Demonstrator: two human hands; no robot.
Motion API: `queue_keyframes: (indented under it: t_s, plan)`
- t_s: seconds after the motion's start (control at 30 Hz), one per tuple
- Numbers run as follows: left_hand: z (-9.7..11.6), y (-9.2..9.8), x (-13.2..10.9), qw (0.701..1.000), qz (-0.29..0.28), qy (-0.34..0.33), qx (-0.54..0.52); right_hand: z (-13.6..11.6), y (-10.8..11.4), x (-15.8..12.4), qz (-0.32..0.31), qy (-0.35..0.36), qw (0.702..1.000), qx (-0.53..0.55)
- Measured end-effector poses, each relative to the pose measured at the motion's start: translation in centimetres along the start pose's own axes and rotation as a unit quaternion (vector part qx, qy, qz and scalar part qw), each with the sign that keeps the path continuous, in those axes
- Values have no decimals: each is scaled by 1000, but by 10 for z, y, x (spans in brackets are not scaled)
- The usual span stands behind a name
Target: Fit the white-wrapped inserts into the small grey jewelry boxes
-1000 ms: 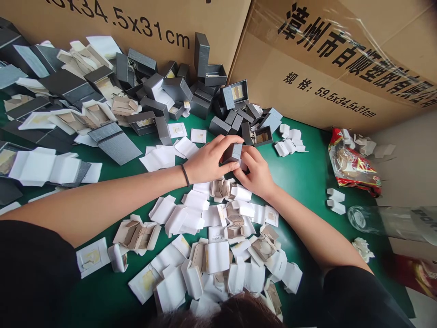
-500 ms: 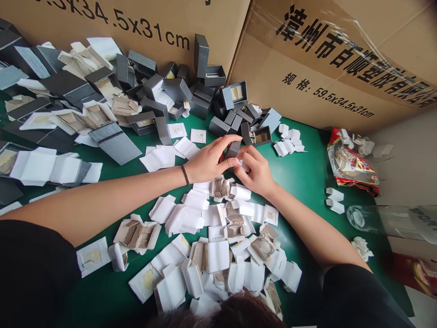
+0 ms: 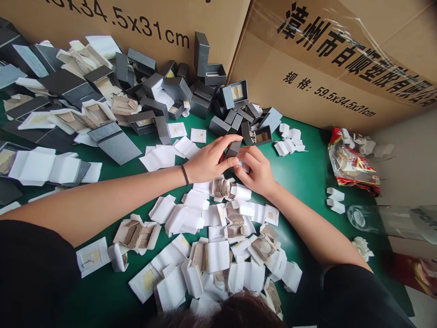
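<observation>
My left hand [image 3: 214, 157] is closed round a small dark grey box [image 3: 234, 149], fingers over its far side and thumb on the near side. At the box's near right side, my right hand [image 3: 255, 169] has its fingers curled and pinched on a white cardboard piece [image 3: 243, 165], which shows only in part. Between the palms, the box's inside is hidden. Just below the hands begins a heap of torn white cardboard inserts [image 3: 218, 256], some with brown undersides up. Beyond the hands lie dark grey boxes [image 3: 177, 89], several of them with lids open.
Two large cartons [image 3: 317, 68] stand along the back. To the right are a red snack bag [image 3: 353, 159], a clear bottle [image 3: 385, 219], a crumpled tissue [image 3: 362, 248] and small white pieces [image 3: 335, 200]. More dark boxes and inserts [image 3: 51, 166] cover the left of the green table [image 3: 297, 182].
Both hands keep nearly the same place and grip on the small box and the white piece. The view has shifted very slightly; nothing else visibly differs.
</observation>
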State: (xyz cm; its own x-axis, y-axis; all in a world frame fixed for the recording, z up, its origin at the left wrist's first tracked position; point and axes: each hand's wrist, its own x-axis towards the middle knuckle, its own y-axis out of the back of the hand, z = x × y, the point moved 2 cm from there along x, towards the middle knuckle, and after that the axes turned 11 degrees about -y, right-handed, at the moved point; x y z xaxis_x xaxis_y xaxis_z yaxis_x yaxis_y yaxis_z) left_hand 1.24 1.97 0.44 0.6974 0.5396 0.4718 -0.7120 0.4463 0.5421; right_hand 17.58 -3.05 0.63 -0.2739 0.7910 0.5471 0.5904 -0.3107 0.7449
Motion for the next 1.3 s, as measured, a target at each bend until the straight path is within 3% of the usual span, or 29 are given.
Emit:
queue_keyframes:
  t_s: [0.33,0.6,1.0,1.2,1.3]
  plan:
    - [3,1,1,999,-42,12,19,-1,-2,-1,-34,-18,999,-22]
    - [1,0,1,995,-76,3,56,-7,2,1,-29,9,999,-9]
    - [2,1,1,996,-78,8,36,-6,0,-5,-24,-23,999,-2]
    - [2,1,1,997,-68,4,22,-5,-1,-6,-19,-16,999,-24]
    - [1,0,0,997,-69,4,25,-7,0,-5,14,14,999,-47]
